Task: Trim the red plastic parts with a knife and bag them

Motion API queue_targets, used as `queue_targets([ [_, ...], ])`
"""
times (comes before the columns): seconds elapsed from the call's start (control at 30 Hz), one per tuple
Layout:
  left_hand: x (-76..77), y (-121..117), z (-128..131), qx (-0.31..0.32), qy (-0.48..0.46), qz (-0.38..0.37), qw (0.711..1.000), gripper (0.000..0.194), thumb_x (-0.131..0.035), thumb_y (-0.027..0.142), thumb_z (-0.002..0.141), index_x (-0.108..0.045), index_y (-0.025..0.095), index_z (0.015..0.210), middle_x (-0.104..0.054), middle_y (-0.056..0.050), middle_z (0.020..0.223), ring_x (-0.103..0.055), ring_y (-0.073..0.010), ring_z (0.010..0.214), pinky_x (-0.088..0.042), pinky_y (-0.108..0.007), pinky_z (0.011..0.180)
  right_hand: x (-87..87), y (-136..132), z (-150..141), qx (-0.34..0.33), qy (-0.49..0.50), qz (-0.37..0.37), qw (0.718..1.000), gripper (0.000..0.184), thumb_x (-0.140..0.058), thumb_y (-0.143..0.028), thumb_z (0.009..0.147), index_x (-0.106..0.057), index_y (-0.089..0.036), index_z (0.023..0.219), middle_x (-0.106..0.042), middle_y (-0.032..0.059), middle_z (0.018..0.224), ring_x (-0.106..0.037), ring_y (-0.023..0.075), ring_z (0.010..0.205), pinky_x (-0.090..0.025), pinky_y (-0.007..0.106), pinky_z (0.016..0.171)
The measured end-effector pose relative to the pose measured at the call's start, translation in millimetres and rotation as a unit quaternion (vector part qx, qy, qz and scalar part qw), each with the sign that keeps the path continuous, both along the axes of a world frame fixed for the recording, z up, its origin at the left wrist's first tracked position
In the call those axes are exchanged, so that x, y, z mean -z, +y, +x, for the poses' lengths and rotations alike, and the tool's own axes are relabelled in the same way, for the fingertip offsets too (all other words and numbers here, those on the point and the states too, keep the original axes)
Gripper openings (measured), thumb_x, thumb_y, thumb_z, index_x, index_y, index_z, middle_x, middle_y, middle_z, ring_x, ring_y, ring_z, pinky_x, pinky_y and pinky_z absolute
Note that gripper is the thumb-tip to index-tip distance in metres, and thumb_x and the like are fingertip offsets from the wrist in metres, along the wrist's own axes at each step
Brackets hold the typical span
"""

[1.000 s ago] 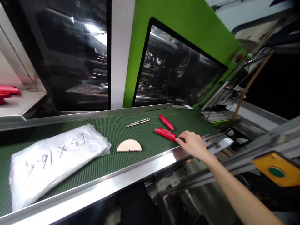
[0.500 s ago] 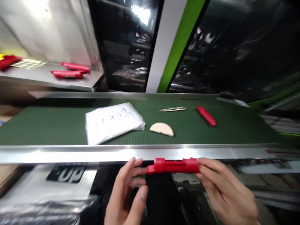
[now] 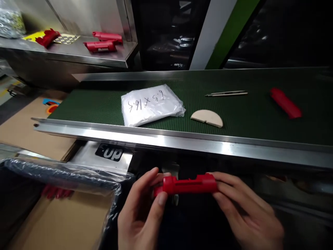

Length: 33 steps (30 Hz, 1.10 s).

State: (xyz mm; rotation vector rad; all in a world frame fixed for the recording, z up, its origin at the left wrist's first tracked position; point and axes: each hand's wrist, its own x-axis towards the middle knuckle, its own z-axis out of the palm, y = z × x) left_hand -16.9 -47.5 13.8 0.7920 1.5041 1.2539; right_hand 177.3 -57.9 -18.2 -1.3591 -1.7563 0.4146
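Between my hands, in front of the belt's near rail, is a red plastic tubular housing (image 3: 188, 185) with a long cut-out, held level. My left hand (image 3: 145, 208) grips its narrower left end between thumb and fingers. At the opposite end, the fingertips of my right hand (image 3: 244, 208) close on the wider rim. Beyond the rail, a white plastic packet (image 3: 152, 106) with handwritten figures lies on the green conveyor belt (image 3: 101, 100). To its right are a pale half-round piece (image 3: 207, 118), a pair of tweezers (image 3: 226, 93) and another red part (image 3: 286, 103).
A metal rail (image 3: 166, 137) edges the belt. On a steel shelf (image 3: 78, 52) at upper left sit several red parts (image 3: 101, 46) and sticker sheets (image 3: 67, 38). Below left stands a carton (image 3: 70, 215) lined with clear plastic, with red pieces (image 3: 56, 191) inside.
My view has swung left and down, bringing the lined carton into sight. My left hand, previously spread beside the housing's end, has now closed on it; my right hand keeps its hold.
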Motion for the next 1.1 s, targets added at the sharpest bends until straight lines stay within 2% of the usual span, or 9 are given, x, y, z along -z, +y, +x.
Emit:
queue_targets([
  [0.37,-1.2,-12,-6,0.042,-0.007,-0.021,0.999,0.027,-0.072,0.036,0.081,-0.068,0.028,0.106,-0.073,0.0,0.1,-0.067,-0.015,0.093,-0.054,-0.015,0.08,-4.2,-25,-3,0.055,0.07,-0.066,0.994,0.019,-0.061,-0.016,0.09,-0.066,-0.027,0.105,-0.065,0.0007,0.112,-0.064,0.0136,0.101,-0.055,0.02,0.085],
  [0.47,-1.6,-16,-10,0.057,-0.009,-0.031,0.998,0.024,-0.071,0.041,0.081,-0.071,0.027,0.101,-0.072,0.0,0.098,-0.066,-0.0161,0.09,-0.053,-0.017,0.079,-4.7,-30,-3,0.072,0.095,-0.092,0.989,0.016,-0.063,-0.021,0.09,-0.067,-0.028,0.103,-0.066,0.0005,0.107,-0.065,0.0123,0.091,-0.056,0.018,0.076],
  [0.57,-1.4,-21,-14,0.066,-0.05,-0.053,0.995,0.028,-0.069,0.045,0.081,-0.072,0.025,0.101,-0.072,-0.001,0.095,-0.066,-0.0153,0.08,-0.053,-0.019,0.074,-3.0,-33,-3,0.08,0.147,-0.118,0.979,0.015,-0.065,-0.023,0.089,-0.069,-0.027,0.102,-0.066,0.002,0.103,-0.065,0.0133,0.082,-0.057,0.021,0.069],
  [0.67,-2.6,-25,-17,0.075,-0.088,-0.058,0.992,0.03,-0.068,0.042,0.082,-0.071,0.024,0.105,-0.072,-0.002,0.095,-0.065,-0.0159,0.077,-0.051,-0.022,0.075,0.8,-36,-4,0.065,0.243,-0.154,0.955,0.015,-0.063,-0.023,0.09,-0.07,-0.025,0.103,-0.065,0.0045,0.106,-0.065,0.0155,0.081,-0.057,0.026,0.067],
  [0.8,-1.6,-29,-20,0.103,-0.122,-0.062,0.985,0.029,-0.065,0.039,0.085,-0.07,0.024,0.108,-0.073,-0.003,0.092,-0.064,-0.0175,0.08,-0.047,-0.025,0.079,3.0,-42,-6,0.087,0.36,-0.221,0.902,0.015,-0.064,-0.025,0.089,-0.07,-0.028,0.103,-0.064,0.0042,0.111,-0.065,0.016,0.082,-0.058,0.027,0.067],
  [0.97,8.5,-32,-25,0.128,-0.144,-0.073,0.979,0.029,-0.065,0.045,0.086,-0.067,0.025,0.107,-0.069,0.0,0.083,-0.061,-0.0152,0.078,-0.042,-0.024,0.079,-3.8,-41,-13,0.106,0.422,-0.248,0.865,0.008,-0.07,-0.032,0.084,-0.073,-0.028,0.091,-0.067,0.002,0.085,-0.062,0.0123,0.065,-0.055,0.023,0.059],
  [1.1,13.9,-31,-27,0.141,-0.155,-0.082,0.974,0.029,-0.058,0.046,0.09,-0.063,0.023,0.107,-0.066,-0.001,0.077,-0.06,-0.0165,0.077,-0.042,-0.027,0.08,-7.2,-38,-16,0.084,0.453,-0.285,0.841,0.015,-0.069,-0.037,0.084,-0.075,-0.025,0.091,-0.068,0.0035,0.074,-0.062,0.0126,0.059,-0.055,0.022,0.056],
])
